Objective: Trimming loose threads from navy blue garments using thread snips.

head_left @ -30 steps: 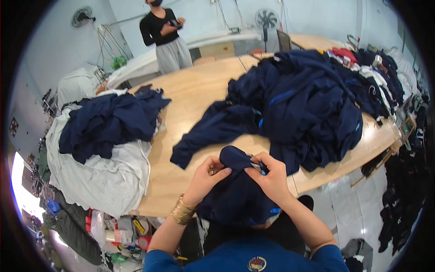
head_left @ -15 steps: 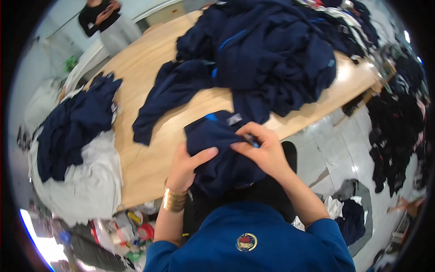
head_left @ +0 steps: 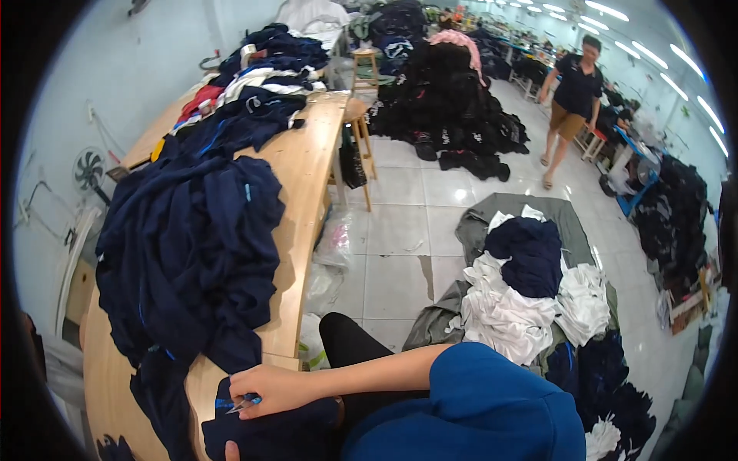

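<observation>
In my right hand [head_left: 269,390], closed fingers hold small blue-handled thread snips [head_left: 250,400]; a pointed metal blade shows past the fingers. Beneath that hand lies a dark navy garment [head_left: 284,430] with a bright blue patch close to the fingertips. Of my left hand [head_left: 232,451] only the thumb shows at the lower edge, resting on top of the same garment; its other fingers are hidden. A large heap of navy garments [head_left: 192,253] covers the wooden table [head_left: 296,207] just beyond, with one sleeve-like length hanging toward my hands.
White and navy clothes [head_left: 511,315] lie on a grey sheet [head_left: 492,211] on the tiled floor at right. A wooden stool [head_left: 355,111] stands by the table's far end. Beyond is a black clothes pile [head_left: 446,107]. A person [head_left: 573,100] walks in the aisle.
My view has swung to the right, so the hands and garment now sit at the lower left. The left hand has mostly left the picture. The right hand still holds the snips.
</observation>
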A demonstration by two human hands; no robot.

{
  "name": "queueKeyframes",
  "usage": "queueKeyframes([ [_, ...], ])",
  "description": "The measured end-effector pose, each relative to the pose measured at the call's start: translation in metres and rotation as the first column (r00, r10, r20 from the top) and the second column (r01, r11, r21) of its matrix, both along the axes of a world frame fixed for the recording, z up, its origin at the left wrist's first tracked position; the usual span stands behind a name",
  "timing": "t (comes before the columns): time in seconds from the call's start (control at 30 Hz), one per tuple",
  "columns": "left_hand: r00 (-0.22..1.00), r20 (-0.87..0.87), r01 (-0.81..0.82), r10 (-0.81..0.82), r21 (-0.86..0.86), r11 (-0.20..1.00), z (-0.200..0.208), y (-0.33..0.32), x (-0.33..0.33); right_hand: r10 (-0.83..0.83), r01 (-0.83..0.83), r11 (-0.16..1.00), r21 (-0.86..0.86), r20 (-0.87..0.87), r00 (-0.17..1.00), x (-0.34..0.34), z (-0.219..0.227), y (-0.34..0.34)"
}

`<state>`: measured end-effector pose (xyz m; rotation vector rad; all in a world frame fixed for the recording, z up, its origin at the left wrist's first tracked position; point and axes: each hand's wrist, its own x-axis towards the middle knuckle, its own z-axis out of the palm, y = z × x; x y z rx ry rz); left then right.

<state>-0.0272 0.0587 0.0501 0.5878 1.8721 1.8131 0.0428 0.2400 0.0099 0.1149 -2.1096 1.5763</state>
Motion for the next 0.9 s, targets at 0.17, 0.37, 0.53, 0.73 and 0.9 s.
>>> queueKeyframes([
  [0.17,0.989,0.127,0.057,-0.074,0.133,0.99,-0.006,0.016,-0.011,0.106,-0.113,0.987,-0.115,-0.071,0.992,0.006,0.0,-0.015],
  [0.37,0.886,0.451,-0.192,0.106,0.149,0.97,-0.006,0.006,0.009,-0.011,0.01,0.999,-0.034,-0.032,0.999,0.006,-0.004,-0.001],
  [0.53,0.893,0.432,-0.239,0.127,0.216,0.947,-0.011,0.02,0.012,0.081,-0.035,0.98,-0.198,0.232,0.969,0.024,0.014,0.011],
  [0.73,0.83,0.558,-0.191,0.001,0.282,0.94,-0.019,0.013,0.007,0.004,0.049,0.99,-0.13,0.376,0.926,0.021,0.016,0.006],
  [0.9,0.807,0.591,-0.186,-0.015,0.278,0.943,-0.017,0.012,0.008,-0.217,0.167,0.971,0.17,0.335,0.917,0.028,0.031,0.002],
])
